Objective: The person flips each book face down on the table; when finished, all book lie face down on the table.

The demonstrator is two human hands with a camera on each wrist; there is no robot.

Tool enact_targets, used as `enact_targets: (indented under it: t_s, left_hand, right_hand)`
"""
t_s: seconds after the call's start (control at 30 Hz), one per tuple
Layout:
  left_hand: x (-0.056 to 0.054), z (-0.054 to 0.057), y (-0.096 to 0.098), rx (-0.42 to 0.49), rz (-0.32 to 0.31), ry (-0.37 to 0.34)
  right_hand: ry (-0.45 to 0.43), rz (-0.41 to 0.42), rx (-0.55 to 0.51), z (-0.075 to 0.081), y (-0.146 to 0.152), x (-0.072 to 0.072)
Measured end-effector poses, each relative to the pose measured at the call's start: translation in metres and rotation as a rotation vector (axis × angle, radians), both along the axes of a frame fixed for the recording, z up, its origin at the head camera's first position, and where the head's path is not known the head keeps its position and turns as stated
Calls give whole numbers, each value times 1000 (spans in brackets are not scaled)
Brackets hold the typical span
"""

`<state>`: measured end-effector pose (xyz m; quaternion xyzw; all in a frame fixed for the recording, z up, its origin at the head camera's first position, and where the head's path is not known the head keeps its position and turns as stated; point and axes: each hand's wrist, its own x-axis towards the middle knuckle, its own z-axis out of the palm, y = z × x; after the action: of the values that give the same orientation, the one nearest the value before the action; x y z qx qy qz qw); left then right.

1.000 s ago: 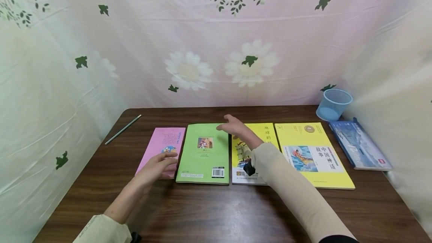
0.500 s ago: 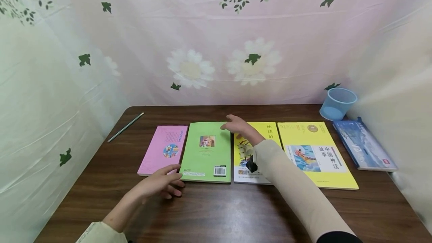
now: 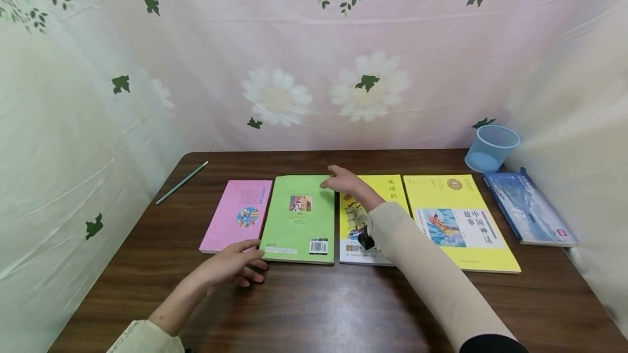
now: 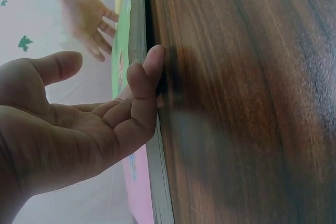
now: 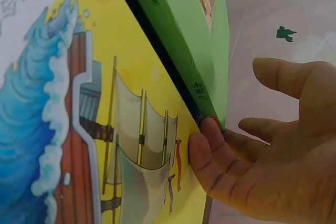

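Note:
My left hand (image 3: 229, 266) is at the near edge of the books, its fingertips by the front left corner of a green book (image 3: 299, 236). A pink book (image 3: 234, 217) lies just left of it. The left wrist view shows the thumb raised and the other fingers loosely bent against the page edges. My right hand (image 3: 349, 185) reaches to the green book's far right corner, fingertips at its spine (image 5: 181, 51), thumb lifted away. Beneath that arm is a yellow book with a sailing ship (image 3: 354, 219), partly hidden by the sleeve.
A larger yellow book (image 3: 466, 260) lies to the right, with a blue book (image 3: 530, 208) beyond it near the table's right edge. A light blue cup (image 3: 492, 148) stands at the back right. At the back left lies a pencil (image 3: 182, 182). Printed curtains surround the wooden table (image 3: 314, 309).
My left hand has come down from over the pink book to the books' near edge. The right hand stays at the green book's far corner. The books lie as before.

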<state>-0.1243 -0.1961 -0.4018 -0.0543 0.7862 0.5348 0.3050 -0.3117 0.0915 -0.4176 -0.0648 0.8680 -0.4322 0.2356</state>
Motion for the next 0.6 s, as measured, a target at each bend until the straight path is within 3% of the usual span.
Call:
enact_targets:
  t_s: [0.6]
  left_hand:
    - [-1, -1, -1, -14, -15, 17]
  right_hand:
    - [0, -9, -16, 0, 0, 4]
